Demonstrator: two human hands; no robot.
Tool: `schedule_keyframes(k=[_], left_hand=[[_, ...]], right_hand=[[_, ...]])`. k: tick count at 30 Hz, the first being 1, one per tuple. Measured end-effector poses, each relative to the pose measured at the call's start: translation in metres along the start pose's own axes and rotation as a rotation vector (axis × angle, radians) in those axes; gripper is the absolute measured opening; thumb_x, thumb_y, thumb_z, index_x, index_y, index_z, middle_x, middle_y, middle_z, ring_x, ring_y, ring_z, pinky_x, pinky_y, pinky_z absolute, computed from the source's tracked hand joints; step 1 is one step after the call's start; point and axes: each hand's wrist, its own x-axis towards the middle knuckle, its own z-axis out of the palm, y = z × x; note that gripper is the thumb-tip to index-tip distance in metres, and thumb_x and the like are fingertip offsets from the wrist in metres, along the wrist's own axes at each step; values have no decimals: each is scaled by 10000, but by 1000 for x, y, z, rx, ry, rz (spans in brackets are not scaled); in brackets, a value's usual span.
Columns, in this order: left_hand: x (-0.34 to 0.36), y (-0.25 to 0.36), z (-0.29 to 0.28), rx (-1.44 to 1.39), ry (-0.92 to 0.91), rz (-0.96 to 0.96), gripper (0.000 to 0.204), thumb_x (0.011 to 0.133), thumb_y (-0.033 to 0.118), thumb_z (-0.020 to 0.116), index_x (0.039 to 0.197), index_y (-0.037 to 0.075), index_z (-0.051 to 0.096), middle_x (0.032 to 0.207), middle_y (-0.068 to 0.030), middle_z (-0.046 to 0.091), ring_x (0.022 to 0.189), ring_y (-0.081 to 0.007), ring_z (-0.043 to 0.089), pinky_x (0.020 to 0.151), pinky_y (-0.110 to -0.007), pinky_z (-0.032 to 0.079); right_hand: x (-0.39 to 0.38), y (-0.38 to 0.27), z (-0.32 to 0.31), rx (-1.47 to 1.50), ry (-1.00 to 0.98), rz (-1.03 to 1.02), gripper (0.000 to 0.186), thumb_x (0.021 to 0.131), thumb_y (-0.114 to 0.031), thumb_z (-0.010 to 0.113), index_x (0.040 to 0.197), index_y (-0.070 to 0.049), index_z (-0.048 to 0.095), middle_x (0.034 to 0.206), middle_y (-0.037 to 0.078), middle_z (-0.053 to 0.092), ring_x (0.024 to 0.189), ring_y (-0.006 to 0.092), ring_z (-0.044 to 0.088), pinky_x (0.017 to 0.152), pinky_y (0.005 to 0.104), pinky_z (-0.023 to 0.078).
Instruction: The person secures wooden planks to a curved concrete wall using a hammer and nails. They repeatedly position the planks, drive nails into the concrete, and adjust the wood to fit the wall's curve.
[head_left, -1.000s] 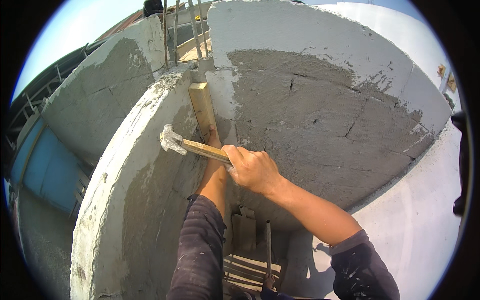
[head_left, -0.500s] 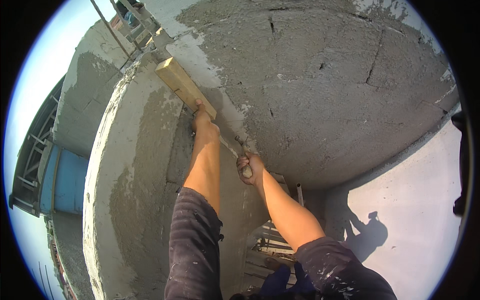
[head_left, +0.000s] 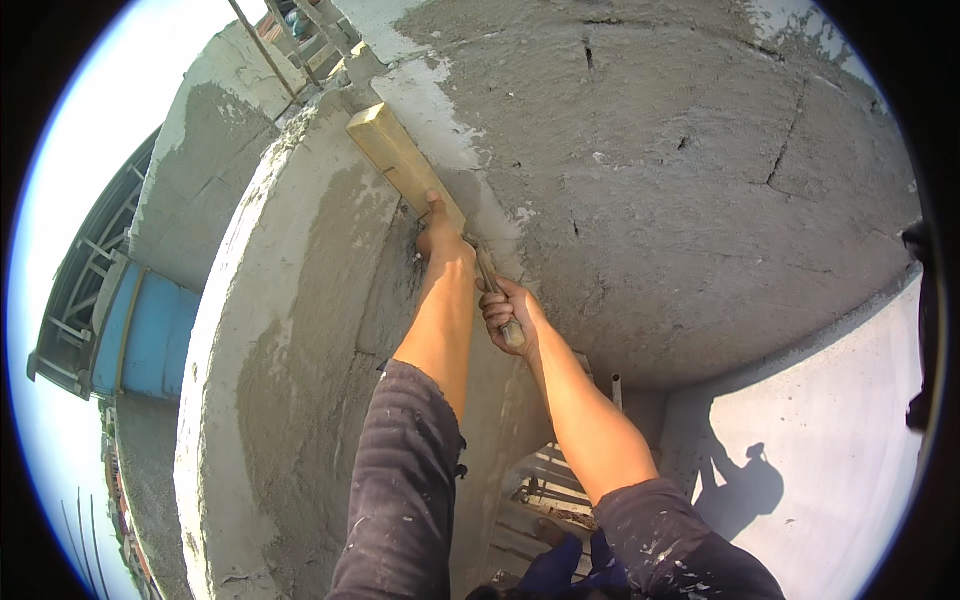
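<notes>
A pale timber batten (head_left: 390, 150) lies along the corner between a plastered wall (head_left: 270, 330) and the rough grey block wall (head_left: 680, 180). My left hand (head_left: 440, 232) grips the batten near its lower end, thumb over its face. Just below and right of it, my right hand (head_left: 512, 312) is closed on the handle of a hammer (head_left: 488, 265). The hammer's head is by the batten's lower end, mostly hidden by my left hand and wrist.
Steel rebars (head_left: 262, 55) rise at the top left. Beyond the left wall are a blue panel (head_left: 150, 330) and a metal roof frame (head_left: 75, 290). Below are a slatted wooden platform (head_left: 530, 490), my feet and an upright pipe (head_left: 617, 395). A sunlit curved wall (head_left: 800, 420) carries my shadow.
The hammer has dropped from across my left forearm to under the batten, then moved up toward its lower end. My left hand still holds the batten. The view has tilted and shifted.
</notes>
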Motion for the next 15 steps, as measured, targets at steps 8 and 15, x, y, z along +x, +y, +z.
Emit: schedule_keyframes(k=[8, 15], left_hand=[[-3, 4, -6, 69, -8, -25, 970, 893, 565, 832, 1535, -45, 434, 1536, -166, 558, 1394, -305, 531, 1168, -482, 413], [33, -21, 0, -34, -42, 79, 1030, 803, 539, 917, 1504, -56, 455, 1514, -162, 579, 1410, -324, 527, 1157, -482, 428]], right_hand=[[-14, -2, -2, -382, 119, -57, 292, 1130, -317, 483, 1147, -36, 559, 711, -17, 512, 486, 69, 469, 430, 223, 451], [-110, 12, 35, -1803, 371, -742, 295, 1111, -299, 561, 1287, -62, 557, 708, 50, 598, 559, 176, 620, 510, 360, 515]])
